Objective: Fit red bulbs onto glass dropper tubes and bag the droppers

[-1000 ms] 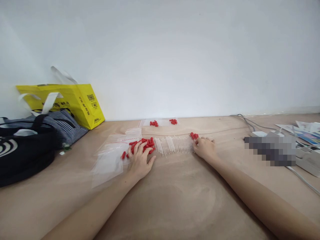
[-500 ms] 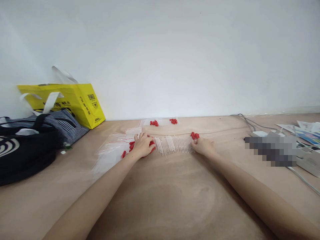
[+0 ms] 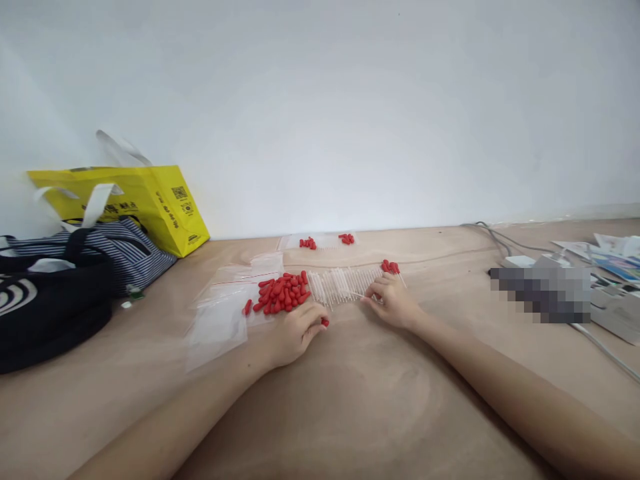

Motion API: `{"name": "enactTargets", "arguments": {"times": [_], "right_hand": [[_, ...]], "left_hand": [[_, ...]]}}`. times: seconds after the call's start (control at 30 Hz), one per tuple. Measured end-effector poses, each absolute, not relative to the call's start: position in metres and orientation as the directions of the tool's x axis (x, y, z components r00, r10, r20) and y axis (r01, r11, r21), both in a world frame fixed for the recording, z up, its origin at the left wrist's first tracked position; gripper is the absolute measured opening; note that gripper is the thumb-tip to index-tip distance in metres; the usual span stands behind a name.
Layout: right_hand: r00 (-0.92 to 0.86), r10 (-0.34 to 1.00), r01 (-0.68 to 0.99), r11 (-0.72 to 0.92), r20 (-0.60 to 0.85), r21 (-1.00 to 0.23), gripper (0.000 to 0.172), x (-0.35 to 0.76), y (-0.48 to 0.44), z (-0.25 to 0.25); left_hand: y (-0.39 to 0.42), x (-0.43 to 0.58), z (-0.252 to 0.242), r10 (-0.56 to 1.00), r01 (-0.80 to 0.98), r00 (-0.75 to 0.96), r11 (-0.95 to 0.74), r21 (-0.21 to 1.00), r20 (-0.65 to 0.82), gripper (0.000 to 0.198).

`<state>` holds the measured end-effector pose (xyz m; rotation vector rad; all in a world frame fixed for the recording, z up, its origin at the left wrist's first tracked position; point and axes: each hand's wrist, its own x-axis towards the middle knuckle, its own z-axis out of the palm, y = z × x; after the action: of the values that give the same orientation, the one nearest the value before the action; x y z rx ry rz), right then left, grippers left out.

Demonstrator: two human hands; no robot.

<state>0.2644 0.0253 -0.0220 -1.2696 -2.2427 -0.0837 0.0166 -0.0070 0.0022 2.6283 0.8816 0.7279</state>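
My left hand point(image 3: 297, 330) has its thumb and fingers closed on a red piece point(image 3: 325, 323). Only the tip shows, poking out rightward toward the other hand, so I honestly can't tell how its long axis lies. My right hand point(image 3: 390, 300) is pinched on a thin white stick point(image 3: 357, 294), whose free end points left and slightly away from me. It lies roughly crosswise over the row of white sticks point(image 3: 333, 287), which are packed side by side, long axes running near to far, far ends leaning a bit left.

Just beyond my right knuckles there's a small red cluster point(image 3: 390, 266) with thin stick ends coming out toward me. Left of the row sits the big red pile point(image 3: 283, 293), drop-shaped bits pointing every which way, partly on the clear plastic bags point(image 3: 217, 340). Those lie flat and overlapping.

Farther back, near the wall, another clear bag point(image 3: 325, 241) has two red clumps and thin sticks; in it or on top, can't tell. Far left: yellow bag point(image 3: 170, 213), striped bag point(image 3: 135, 250) and black bag point(image 3: 60, 320), contents mostly hidden.
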Motion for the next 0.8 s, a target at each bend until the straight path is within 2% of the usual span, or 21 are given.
{"name": "enactTargets", "arguments": {"times": [0.07, 0.17, 0.3, 0.4, 0.47, 0.8], "right_hand": [[-0.497, 0.713, 0.740, 0.646, 0.495, -0.187, 0.019, 0.263, 0.019, -0.026], [-0.561, 0.681, 0.684, 0.702, 0.471, -0.201, 0.021, 0.263, 0.015, -0.029], [-0.577, 0.674, 0.642, 0.723, 0.460, -0.255, 0.022, 0.263, 0.013, -0.029], [-0.573, 0.681, 0.614, 0.725, 0.456, -0.311, 0.020, 0.262, 0.012, -0.029], [-0.566, 0.690, 0.607, 0.719, 0.451, -0.338, 0.019, 0.260, 0.012, -0.028], [-0.534, 0.752, 0.641, 0.658, 0.386, -0.396, 0.015, 0.239, 0.009, -0.029]], "left_hand": [[-0.010, 0.008, -0.002, 0.607, 0.457, 0.726, -0.778, 0.432, 0.324, 0.015], [-0.011, -0.004, -0.004, 0.576, 0.410, 0.772, -0.775, 0.481, 0.268, 0.019], [-0.013, -0.007, -0.003, 0.587, 0.406, 0.751, -0.772, 0.489, 0.304, 0.016], [-0.015, 0.001, -0.006, 0.692, 0.545, 0.596, -0.721, 0.428, 0.408, 0.012], [-0.014, 0.006, -0.010, 0.728, 0.644, 0.508, -0.676, 0.359, 0.461, 0.018], [-0.004, 0.008, -0.025, 0.695, 0.779, 0.479, -0.618, 0.105, 0.536, 0.019]]}}
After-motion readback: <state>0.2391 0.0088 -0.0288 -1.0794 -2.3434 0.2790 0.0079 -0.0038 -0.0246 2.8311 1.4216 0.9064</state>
